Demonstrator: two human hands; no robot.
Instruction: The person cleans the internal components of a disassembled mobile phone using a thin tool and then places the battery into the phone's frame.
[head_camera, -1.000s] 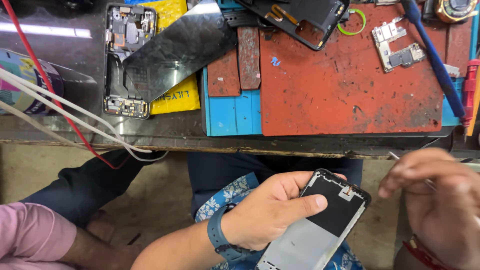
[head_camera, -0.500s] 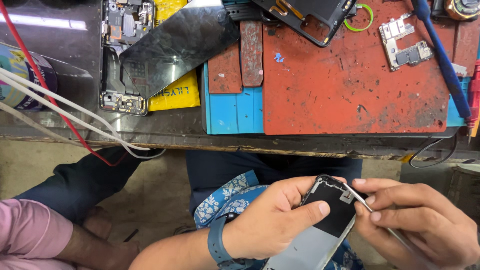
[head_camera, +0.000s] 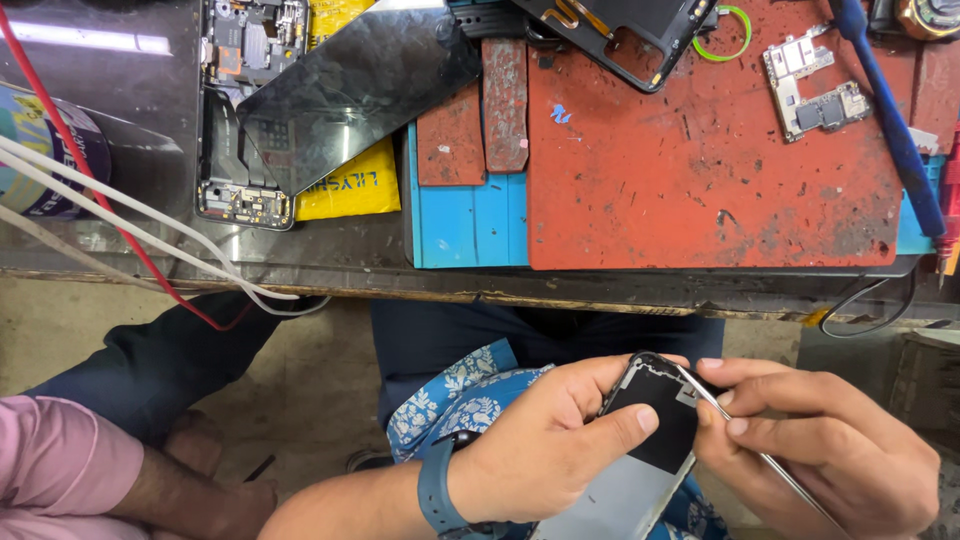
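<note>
While held low over the lap at six o'clock, phone frame (head_camera: 645, 450) gripped in left hand (head_camera: 545, 445), thumb pressed across dark inner panel. Right hand (head_camera: 820, 455) pinched shut on thin metal tweezers (head_camera: 745, 435), tip touching frame's upper corner at one o'clock. Probably mid-disassembly, prying or picking; next calls for a fine, steady tip. Glossy grey lower plate, matte black upper. Scuffed red mat (head_camera: 720, 170) at twelve o'clock on bench.

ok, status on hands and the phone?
Left hand grips phone frame. Right hand holds thin metal tool at its top edge. Nothing blocking.
</note>
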